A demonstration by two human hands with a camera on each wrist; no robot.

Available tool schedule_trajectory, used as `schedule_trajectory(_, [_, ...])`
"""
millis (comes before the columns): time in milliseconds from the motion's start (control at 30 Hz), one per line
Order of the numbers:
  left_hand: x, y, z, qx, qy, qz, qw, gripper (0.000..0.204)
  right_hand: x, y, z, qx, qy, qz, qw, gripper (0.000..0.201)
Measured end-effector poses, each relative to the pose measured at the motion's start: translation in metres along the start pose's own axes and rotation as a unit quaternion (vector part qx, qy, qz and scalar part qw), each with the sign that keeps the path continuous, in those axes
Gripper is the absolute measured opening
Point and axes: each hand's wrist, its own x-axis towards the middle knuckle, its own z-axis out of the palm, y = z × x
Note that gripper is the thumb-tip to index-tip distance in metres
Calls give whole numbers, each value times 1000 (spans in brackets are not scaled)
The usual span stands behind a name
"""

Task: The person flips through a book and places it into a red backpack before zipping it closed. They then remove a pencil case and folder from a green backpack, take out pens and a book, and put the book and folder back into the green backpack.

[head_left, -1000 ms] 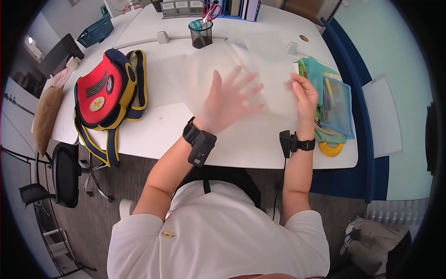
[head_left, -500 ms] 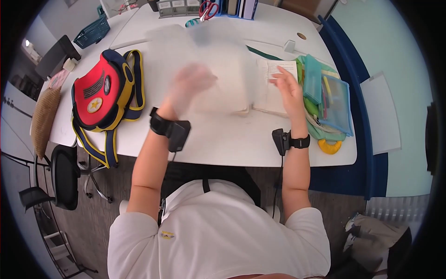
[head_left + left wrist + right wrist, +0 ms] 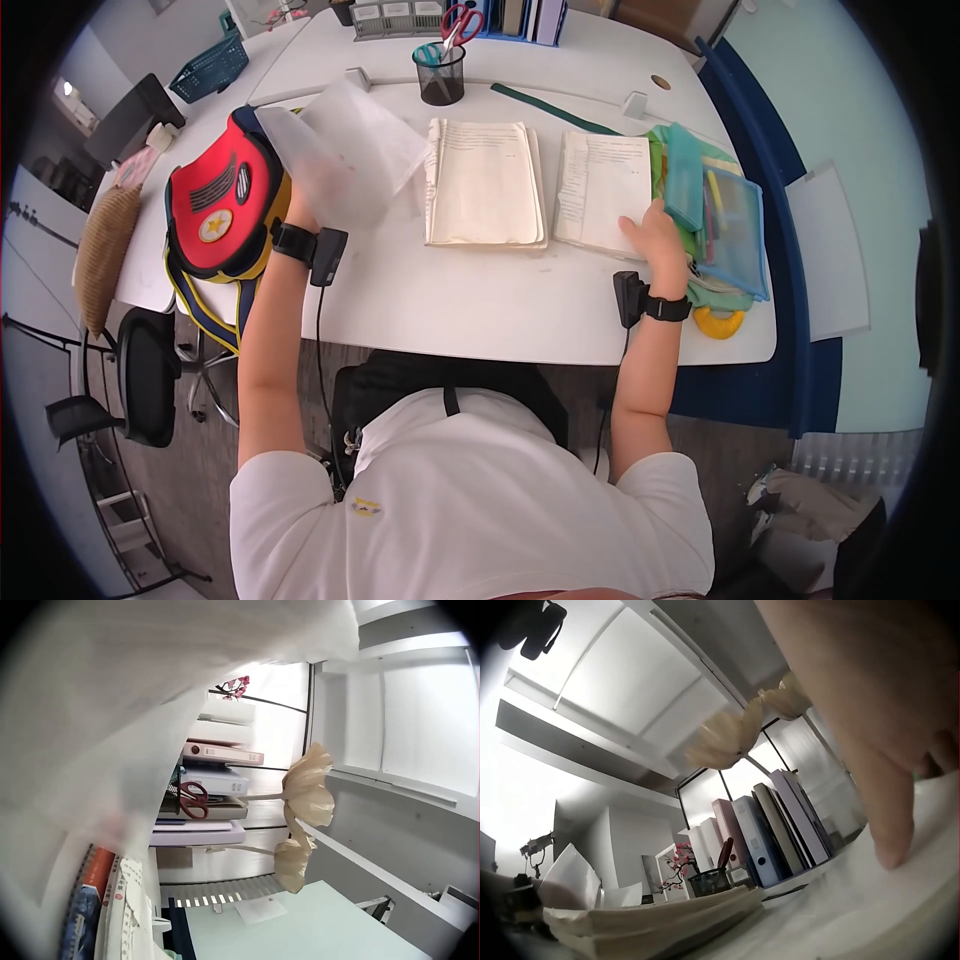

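In the head view the left hand [image 3: 312, 190] is at the left, blurred behind a translucent plastic sheet or sleeve [image 3: 362, 160]; its fingers cannot be made out. That plastic [image 3: 112, 697] fills much of the left wrist view. A worn paper stack [image 3: 484, 185] lies at the middle of the table, and a second one [image 3: 602, 190] lies to its right. The right hand [image 3: 658, 243] rests over that second stack's right edge, beside the green bag. In the right wrist view its thumb is extended down at the pale page [image 3: 922, 862].
A red backpack [image 3: 215, 200] stands left, close to the left forearm. Behind the stacks are a mesh cup [image 3: 441, 82] with scissors and a dark green strip [image 3: 550, 108]. At right lie a teal case [image 3: 684, 180] and a clear blue-edged pouch [image 3: 735, 230] with pens.
The left hand and the plastic have swung left toward the backpack, uncovering both paper stacks. The right hand has moved slightly right and down onto the right stack's edge.
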Motion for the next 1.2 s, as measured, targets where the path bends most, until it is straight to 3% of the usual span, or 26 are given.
schedule_trajectory(133, [-1, 15, 11, 116, 91, 39, 988, 30, 9, 4, 6, 94, -19, -27, 995, 56])
schedule_trajectory(200, [-6, 32, 23, 141, 123, 80, 979, 32, 11, 5, 8, 159, 15, -45, 986, 60])
schedule_trajectory(300, [-31, 73, 60, 18, 73, 303, 950, 33, 13, 4, 9, 200, 50, -71, 976, 64])
schedule_trajectory(400, [-57, 95, 65, 293, 70, 357, 884, 18, 15, 4, 12, 204, 64, -88, 973, 64])
schedule_trajectory(433, [-66, 103, 64, 441, 80, 272, 851, 15, 15, 5, 13, 203, 65, -94, 972, 63])
schedule_trajectory(500, [-81, 117, 83, 428, -20, 438, 790, 23, 15, 4, 12, 220, 58, -88, 970, 62])
schedule_trajectory(600, [-78, 111, 83, 432, -46, 337, 835, 25, 13, 2, 9, 225, 47, -82, 970, 61])
schedule_trajectory(667, [-74, 107, 83, 174, 10, 241, 955, 26, 14, 2, 9, 223, 41, -74, 971, 61])
schedule_trajectory(700, [-71, 106, 82, 37, 37, 183, 982, 27, 14, 3, 9, 222, 39, -70, 972, 61])
schedule_trajectory(733, [-67, 106, 77, -59, 63, 127, 988, 32, 14, 4, 10, 221, 37, -65, 972, 62])
schedule_trajectory(833, [-62, 103, 68, -111, 69, 122, 984, 39, 16, 7, 12, 231, 34, -79, 969, 63])
schedule_trajectory(933, [-49, 87, 56, 4, 143, 88, 986, 45, 17, 8, 14, 234, 36, -79, 968, 63])
schedule_trajectory(1033, [-33, 64, 38, 43, 145, 79, 985, 49, 18, 10, 15, 242, 39, -92, 965, 61])
schedule_trajectory(1100, [-12, 38, 17, 161, 103, 65, 979, 54, 24, 16, 20, 264, 53, -103, 958, 59])
schedule_trajectory(1133, [-4, 24, 7, 219, 81, 58, 971, 57, 27, 18, 21, 274, 60, -108, 954, 58])
schedule_trajectory(1200, [-3, 1, -2, 430, 55, 100, 896, 64, 29, 18, 21, 280, 87, -122, 948, 57])
